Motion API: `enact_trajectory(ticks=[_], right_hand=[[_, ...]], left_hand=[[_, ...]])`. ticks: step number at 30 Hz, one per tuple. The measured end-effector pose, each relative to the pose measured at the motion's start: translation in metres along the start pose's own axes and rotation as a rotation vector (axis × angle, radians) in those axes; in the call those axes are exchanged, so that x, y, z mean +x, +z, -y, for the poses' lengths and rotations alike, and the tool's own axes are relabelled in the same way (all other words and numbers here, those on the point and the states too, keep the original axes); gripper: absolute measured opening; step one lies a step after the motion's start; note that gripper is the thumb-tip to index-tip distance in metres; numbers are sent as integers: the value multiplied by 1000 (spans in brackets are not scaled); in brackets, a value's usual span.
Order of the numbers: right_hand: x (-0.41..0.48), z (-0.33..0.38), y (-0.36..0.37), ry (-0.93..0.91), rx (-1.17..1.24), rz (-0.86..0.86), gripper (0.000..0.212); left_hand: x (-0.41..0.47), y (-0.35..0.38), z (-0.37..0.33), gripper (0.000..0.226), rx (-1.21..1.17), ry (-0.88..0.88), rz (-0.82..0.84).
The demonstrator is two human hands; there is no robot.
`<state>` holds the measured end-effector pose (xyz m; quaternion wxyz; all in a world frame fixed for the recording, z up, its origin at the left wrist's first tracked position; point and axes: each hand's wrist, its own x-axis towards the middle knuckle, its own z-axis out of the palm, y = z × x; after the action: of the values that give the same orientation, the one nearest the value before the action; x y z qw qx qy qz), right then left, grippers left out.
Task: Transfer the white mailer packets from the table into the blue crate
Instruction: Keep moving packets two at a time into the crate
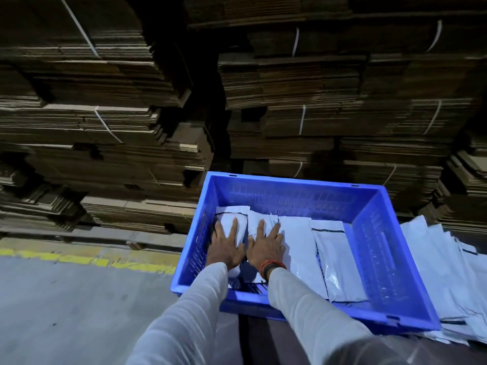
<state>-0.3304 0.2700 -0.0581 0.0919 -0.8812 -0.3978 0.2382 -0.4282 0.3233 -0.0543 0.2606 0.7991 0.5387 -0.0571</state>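
Note:
The blue crate (390, 262) stands in front of me with several white mailer packets (334, 262) lying flat inside it. Both my hands are inside the crate at its left end. My left hand (226, 246) lies palm down, fingers spread, on a packet by the left wall. My right hand (266, 245) presses flat on the packet beside it, an orange band at its wrist. Neither hand grips anything. A spread of more white mailer packets (448, 272) lies on the table to the right of the crate, partly under its corner.
Tall stacks of flattened cardboard (290, 88) bound with white straps rise behind the crate and to the left. Left of the crate is grey concrete floor (66, 299) with a yellow painted line (79, 258).

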Motion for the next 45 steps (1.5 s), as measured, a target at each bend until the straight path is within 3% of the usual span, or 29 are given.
enact_trajectory(ticks=[8,11,14,18,20,24,30,37,45], right_hand=[[2,-1,2,16,-28,166,69],[-1,-4,-4,-13,-28,124,70],[-10,-13,-25,-104,9,-30,70],[-29,-46,-76,-207,46,-297,68],[-37,-69,-106,-215,40,-404,70],[-50,-128,-171,-217,11,-542,76],[-60,-251,-260,-139,12,-671,70],[-59,-425,-304,-4,-41,-608,67],[-58,-581,-282,82,-83,-422,75]], left_hand=[[-2,-3,4,75,56,-59,202],[-8,-7,-1,76,106,-83,237],[-15,-13,-18,76,73,-35,36],[-32,-22,-65,93,38,151,-320],[-42,-27,-98,92,1,229,-415],[-64,-34,-180,84,-33,348,-483],[-94,-8,-322,70,-94,493,-496],[-129,93,-476,68,-96,526,-330],[-156,224,-562,63,-17,460,-117]])
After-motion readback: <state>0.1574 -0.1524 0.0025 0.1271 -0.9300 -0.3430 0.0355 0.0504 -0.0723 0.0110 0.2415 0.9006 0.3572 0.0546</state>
